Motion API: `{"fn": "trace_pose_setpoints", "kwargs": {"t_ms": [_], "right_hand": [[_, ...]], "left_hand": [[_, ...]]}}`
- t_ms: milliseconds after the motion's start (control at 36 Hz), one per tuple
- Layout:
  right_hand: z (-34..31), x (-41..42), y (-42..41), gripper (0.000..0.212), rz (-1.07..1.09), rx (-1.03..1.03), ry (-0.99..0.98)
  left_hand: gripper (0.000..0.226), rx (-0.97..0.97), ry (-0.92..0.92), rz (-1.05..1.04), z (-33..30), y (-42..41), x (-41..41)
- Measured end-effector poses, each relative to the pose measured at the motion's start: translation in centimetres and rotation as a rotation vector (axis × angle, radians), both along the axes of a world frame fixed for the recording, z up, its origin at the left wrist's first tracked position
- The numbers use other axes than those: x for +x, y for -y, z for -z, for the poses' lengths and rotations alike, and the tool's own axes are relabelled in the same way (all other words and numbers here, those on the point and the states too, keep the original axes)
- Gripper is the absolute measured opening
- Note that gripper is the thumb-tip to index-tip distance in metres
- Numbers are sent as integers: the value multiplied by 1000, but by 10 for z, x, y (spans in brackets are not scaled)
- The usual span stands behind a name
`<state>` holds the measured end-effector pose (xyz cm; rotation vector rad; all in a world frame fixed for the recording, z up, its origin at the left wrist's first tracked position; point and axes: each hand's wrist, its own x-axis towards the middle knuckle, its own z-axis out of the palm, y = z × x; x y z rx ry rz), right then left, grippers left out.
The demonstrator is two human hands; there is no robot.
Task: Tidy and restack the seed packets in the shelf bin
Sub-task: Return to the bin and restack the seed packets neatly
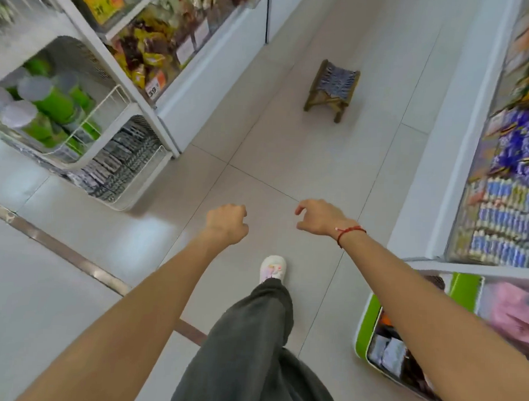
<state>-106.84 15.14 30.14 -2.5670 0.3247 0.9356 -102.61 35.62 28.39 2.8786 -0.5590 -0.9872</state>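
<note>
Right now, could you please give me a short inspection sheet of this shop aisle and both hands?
Surface: pale tiled floor, bare between the shelves.
Job's things: packets fill a clear-fronted bin upper left; whether they are seed packets cannot be told.
Clutter: small woven stool standing in the aisle ahead.
Hands: left hand loosely closed, right hand half open; both hold nothing, out over the floor.
Cables: nothing seen.
Surroundings: green canisters in a wire basket at left, blue packets on the right shelf, green-edged bin lower right.
</note>
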Motion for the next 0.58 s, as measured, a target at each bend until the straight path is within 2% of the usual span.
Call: {"fn": "trace_pose_setpoints", "kwargs": {"t_ms": [83,222,306,389,472,583], "right_hand": [[-6,43,38,36,-2,-7,-20],[-14,119,91,35,0,11,-20],[-14,172,119,36,-12,14,-6],[-11,229,145,38,-36,26,-5],[-7,288,170,39,-74,37,-3],[1,363,203,39,-141,22,-41]], "left_hand": [[42,-29,-36,36,0,34,42],[40,-26,26,38,-5,89,120],[9,-22,87,2,-6,121,171],[15,-35,89,-39,-6,151,224],[9,-31,58,-51,-5,178,278],[36,-23,7,-122,-8,210,351]]}}
